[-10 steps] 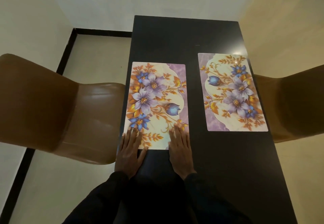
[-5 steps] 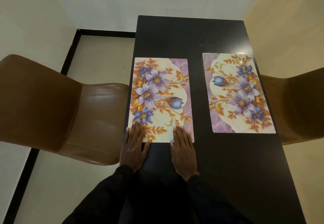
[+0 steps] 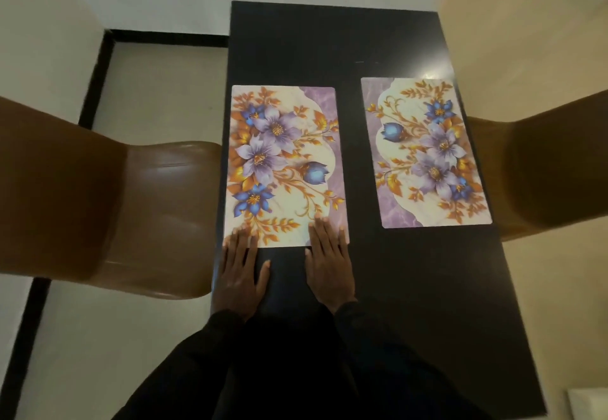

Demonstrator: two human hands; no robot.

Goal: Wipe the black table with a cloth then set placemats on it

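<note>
Both hands, left hand point(image 3: 238, 275) and right hand point(image 3: 329, 265), lie flat, fingers spread, pressing the near placemat point(image 3: 283, 163) onto the desk point(image 3: 411, 288)

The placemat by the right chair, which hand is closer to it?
Right. On the left placemat's near edge, the right hand rests at the inner corner, apart from the right placemat; the left hand at the outer corner, farther.
</note>
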